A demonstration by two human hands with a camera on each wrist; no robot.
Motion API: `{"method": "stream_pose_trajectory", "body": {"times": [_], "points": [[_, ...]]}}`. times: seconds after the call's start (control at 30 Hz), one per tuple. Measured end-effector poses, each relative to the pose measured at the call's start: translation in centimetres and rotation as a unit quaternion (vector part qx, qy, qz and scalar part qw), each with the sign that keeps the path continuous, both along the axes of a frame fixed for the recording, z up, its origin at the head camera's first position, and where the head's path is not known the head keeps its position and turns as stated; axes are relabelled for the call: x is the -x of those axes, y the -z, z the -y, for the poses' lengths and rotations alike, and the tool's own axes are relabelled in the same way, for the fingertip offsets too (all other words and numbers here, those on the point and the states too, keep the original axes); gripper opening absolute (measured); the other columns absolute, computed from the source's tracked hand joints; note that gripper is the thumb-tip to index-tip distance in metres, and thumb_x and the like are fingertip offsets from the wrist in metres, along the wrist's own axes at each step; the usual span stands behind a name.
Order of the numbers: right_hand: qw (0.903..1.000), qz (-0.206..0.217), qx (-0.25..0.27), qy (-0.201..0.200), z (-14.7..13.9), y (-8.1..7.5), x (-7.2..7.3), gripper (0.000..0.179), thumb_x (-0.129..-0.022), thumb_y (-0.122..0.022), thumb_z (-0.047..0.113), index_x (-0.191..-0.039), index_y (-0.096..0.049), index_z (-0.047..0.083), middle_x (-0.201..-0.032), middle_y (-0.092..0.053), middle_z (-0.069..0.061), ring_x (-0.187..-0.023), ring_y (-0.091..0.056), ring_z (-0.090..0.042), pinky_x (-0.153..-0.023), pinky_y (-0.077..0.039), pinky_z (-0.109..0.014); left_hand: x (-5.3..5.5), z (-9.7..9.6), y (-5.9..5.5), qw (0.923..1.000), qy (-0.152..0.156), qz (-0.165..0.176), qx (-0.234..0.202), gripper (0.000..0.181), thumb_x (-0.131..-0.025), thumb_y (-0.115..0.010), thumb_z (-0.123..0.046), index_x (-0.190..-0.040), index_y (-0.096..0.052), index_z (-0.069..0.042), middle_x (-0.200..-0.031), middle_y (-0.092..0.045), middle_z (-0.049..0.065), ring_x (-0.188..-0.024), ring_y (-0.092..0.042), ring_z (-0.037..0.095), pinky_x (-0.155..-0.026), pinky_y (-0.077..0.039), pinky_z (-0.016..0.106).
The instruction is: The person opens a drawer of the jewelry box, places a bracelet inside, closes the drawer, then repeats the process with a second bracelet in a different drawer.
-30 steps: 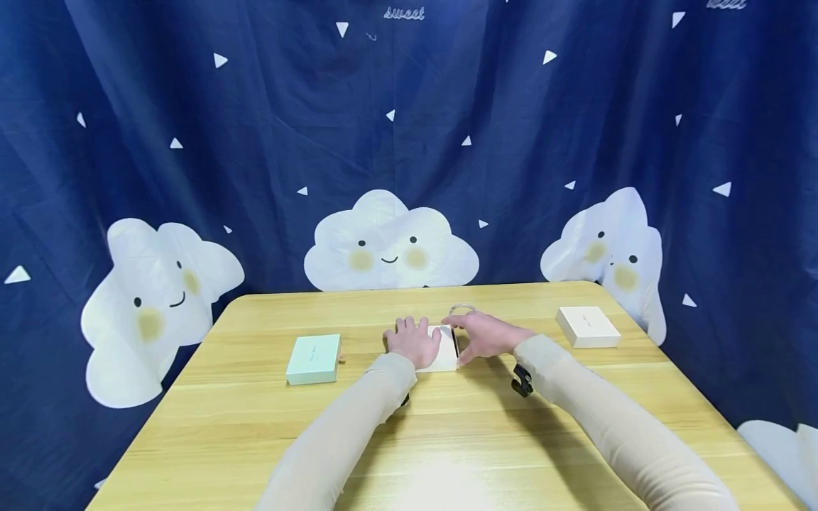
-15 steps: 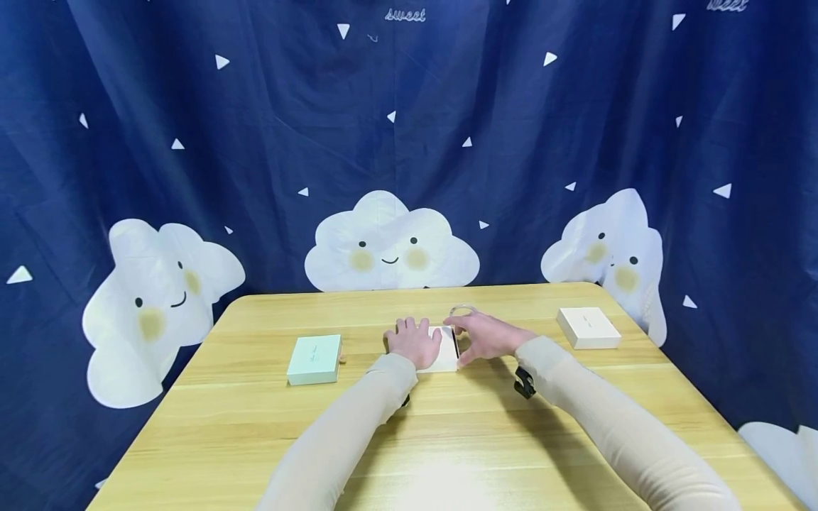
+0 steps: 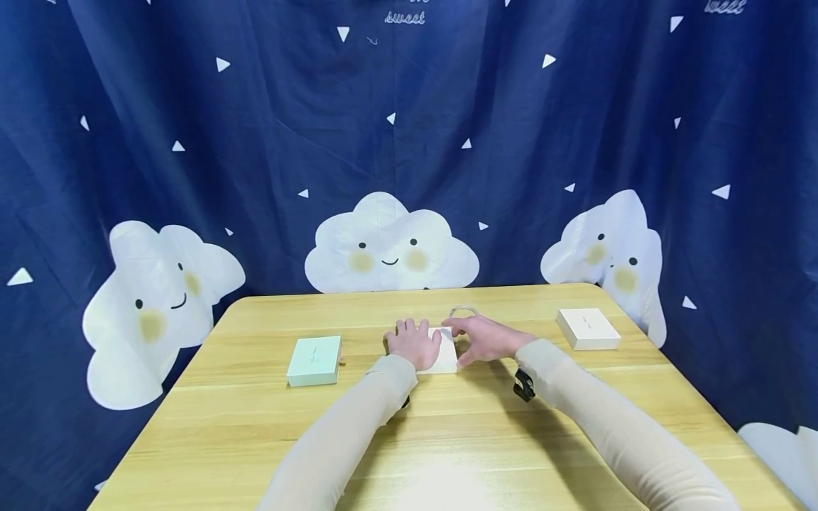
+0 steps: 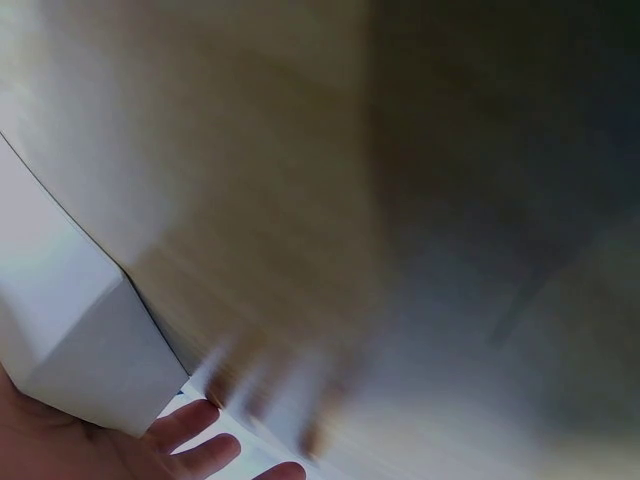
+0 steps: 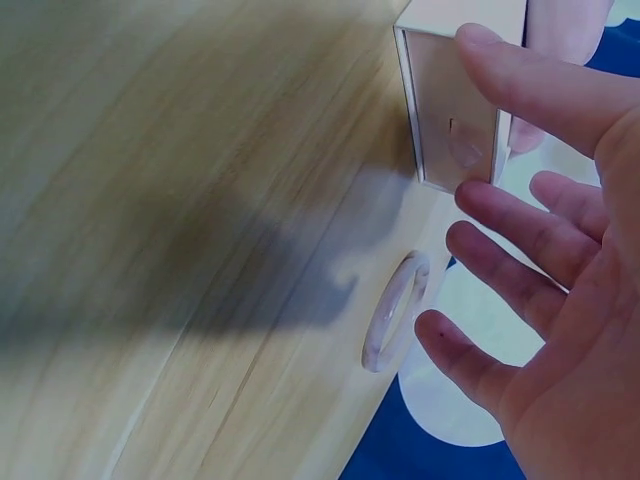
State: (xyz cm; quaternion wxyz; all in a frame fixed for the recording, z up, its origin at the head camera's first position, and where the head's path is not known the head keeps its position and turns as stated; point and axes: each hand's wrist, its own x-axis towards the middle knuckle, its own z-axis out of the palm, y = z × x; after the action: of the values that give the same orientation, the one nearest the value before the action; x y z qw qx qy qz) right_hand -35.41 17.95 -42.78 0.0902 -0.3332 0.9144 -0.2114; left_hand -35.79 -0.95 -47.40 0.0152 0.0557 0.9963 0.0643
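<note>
A white drawer box (image 3: 444,355) lies in the middle of the table, partly covered by my left hand (image 3: 414,344). That hand rests on the box with its fingers extended past the far side. At the right end is my right hand (image 3: 482,338), thumb and index finger spread to the two corners of the drawer front (image 5: 435,100). A small ribbon tab (image 5: 465,150) shows on that front, which sits level with the sleeve. Behind the right hand lies a pale marbled bangle (image 5: 375,340). The left wrist view shows a corner of the box (image 4: 110,350) beside the palm.
A mint-green box (image 3: 314,360) with a small ribbon tab lies to the left on the wooden table (image 3: 255,440). Farther right is another white box (image 3: 588,328). A dark blue curtain (image 3: 409,142) with clouds hangs behind the table's far edge.
The dark gap at the right end of the white drawer box has disappeared; the drawer has moved left into its sleeve. Both hands stay in nearly the same places.
</note>
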Motion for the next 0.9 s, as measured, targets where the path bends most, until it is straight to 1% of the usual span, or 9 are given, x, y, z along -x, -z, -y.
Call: {"method": "stream_pose_trajectory", "body": {"times": [0.2,0.27,0.5,0.67,0.77,0.9], "points": [[1.0000,-0.002,0.002,-0.002,-0.10,-0.03,-0.11,0.093,-0.072,-0.092,0.022,-0.150,-0.044,0.003,-0.124,-0.068,-0.012,-0.127,-0.054,-0.036,-0.109,-0.043,-0.050,0.14,0.03,0.27,1.0000,0.002,-0.009,-0.002,0.066,-0.103,-0.017,-0.060,-0.151,-0.043,-0.023,-0.148,-0.048,0.016,-0.135,-0.042,0.037,-0.091,-0.044,0.062],[1.0000,-0.002,0.000,-0.002,-0.12,-0.01,-0.14,0.092,-0.073,-0.092,0.022,-0.150,-0.044,0.005,-0.124,-0.068,-0.012,-0.127,-0.054,-0.035,-0.109,-0.043,-0.050,0.17,0.06,0.36,1.0000,0.002,-0.009,-0.001,0.066,-0.103,-0.017,-0.060,-0.151,-0.043,-0.024,-0.147,-0.048,0.015,-0.135,-0.043,0.036,-0.090,-0.044,0.061],[0.9998,-0.012,-0.014,0.002,-0.21,-0.16,-0.27,0.090,-0.074,-0.091,0.025,-0.150,-0.045,0.010,-0.125,-0.068,-0.010,-0.130,-0.052,-0.033,-0.110,-0.042,-0.049,-0.01,0.01,-0.09,1.0000,0.004,-0.006,-0.005,0.066,-0.104,-0.017,-0.060,-0.152,-0.043,-0.023,-0.148,-0.047,0.016,-0.136,-0.042,0.037,-0.091,-0.044,0.061],[0.9997,-0.021,-0.012,0.003,-0.29,-0.47,-0.31,0.089,-0.074,-0.091,0.025,-0.149,-0.047,0.009,-0.127,-0.066,-0.012,-0.125,-0.056,-0.033,-0.107,-0.045,-0.048,-0.04,-0.04,-0.43,0.9999,0.008,-0.010,-0.002,0.065,-0.104,-0.019,-0.059,-0.151,-0.044,-0.022,-0.147,-0.048,0.016,-0.134,-0.044,0.036,-0.090,-0.045,0.061],[0.9995,-0.031,-0.008,0.000,-0.29,-0.61,-0.33,0.088,-0.074,-0.091,0.024,-0.149,-0.047,0.007,-0.133,-0.061,-0.013,-0.124,-0.057,-0.033,-0.106,-0.046,-0.047,-0.07,0.07,-0.46,0.9999,0.009,-0.010,0.004,0.065,-0.104,-0.019,-0.060,-0.150,-0.045,-0.022,-0.148,-0.048,0.016,-0.134,-0.044,0.037,-0.089,-0.045,0.060],[0.9990,-0.041,-0.018,-0.001,-0.25,-0.71,-0.60,0.088,-0.074,-0.091,0.026,-0.149,-0.048,0.006,-0.146,-0.052,-0.013,-0.136,-0.049,-0.033,-0.113,-0.040,-0.048,-0.12,0.28,-0.23,0.9998,0.015,-0.006,0.012,0.066,-0.104,-0.019,-0.060,-0.149,-0.047,-0.021,-0.148,-0.049,0.016,-0.134,-0.045,0.036,-0.087,-0.046,0.059]]}}
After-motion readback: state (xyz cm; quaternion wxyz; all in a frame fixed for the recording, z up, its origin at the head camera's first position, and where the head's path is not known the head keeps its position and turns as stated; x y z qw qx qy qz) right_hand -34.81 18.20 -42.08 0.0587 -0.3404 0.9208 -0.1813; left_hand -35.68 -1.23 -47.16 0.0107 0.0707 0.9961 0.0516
